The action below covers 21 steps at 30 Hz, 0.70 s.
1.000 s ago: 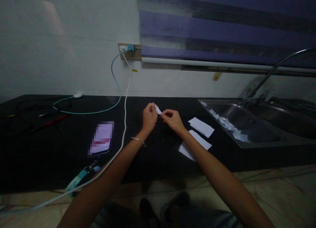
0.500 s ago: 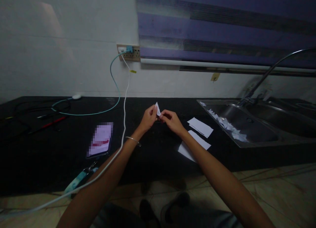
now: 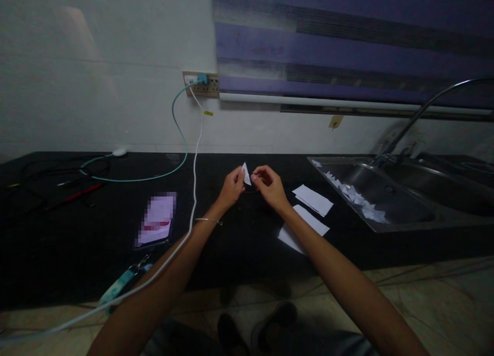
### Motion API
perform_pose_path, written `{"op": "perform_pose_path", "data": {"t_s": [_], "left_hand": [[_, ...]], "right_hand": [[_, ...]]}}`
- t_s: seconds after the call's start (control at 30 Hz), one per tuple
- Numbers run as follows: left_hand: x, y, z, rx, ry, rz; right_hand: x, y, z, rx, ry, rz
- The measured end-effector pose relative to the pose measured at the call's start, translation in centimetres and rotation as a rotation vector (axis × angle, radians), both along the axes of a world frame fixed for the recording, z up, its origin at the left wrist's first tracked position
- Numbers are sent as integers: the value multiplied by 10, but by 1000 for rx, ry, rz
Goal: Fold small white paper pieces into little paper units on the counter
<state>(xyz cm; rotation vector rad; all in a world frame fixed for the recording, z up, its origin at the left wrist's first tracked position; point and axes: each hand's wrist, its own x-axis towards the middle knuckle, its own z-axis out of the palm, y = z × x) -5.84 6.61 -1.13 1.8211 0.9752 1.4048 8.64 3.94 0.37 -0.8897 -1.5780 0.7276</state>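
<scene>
Over the black counter [image 3: 239,243], my left hand [image 3: 231,187] pinches a small white triangular paper piece [image 3: 246,174] between thumb and fingers. My right hand [image 3: 269,186] is closed just to its right, fingertips pinched at the paper's edge. Two white paper sheets [image 3: 312,199] [image 3: 303,228] lie on the counter to the right of my right forearm. A thin bracelet circles my left wrist.
A steel sink [image 3: 386,196] with several white paper scraps [image 3: 357,196] and a curved tap is at the right. A lit phone [image 3: 157,219] lies at the left. A white cable [image 3: 195,160] and a teal cable [image 3: 175,124] run from a wall socket [image 3: 200,83]. Dark leads and a lanyard [image 3: 119,286] lie further left.
The paper piece has turned from lying between my fingers to standing upright in my left pinch. My right hand has shifted slightly up and right. The view has barely moved.
</scene>
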Motion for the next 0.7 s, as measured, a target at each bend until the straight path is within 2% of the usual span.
{"op": "perform_pose_path", "data": {"t_s": [0.07, 0.2, 0.5, 0.7], "left_hand": [[-2, 1, -3, 39, 64, -21], [-4, 1, -6, 151, 210, 32], [-8, 3, -8, 216, 552, 60], [-10, 5, -9, 201, 715, 69]], "right_hand": [[1, -1, 0, 35, -40, -1], [2, -1, 1, 79, -165, -21], [2, 2, -6, 141, -223, -128], [4, 6, -9, 121, -196, -81]]}}
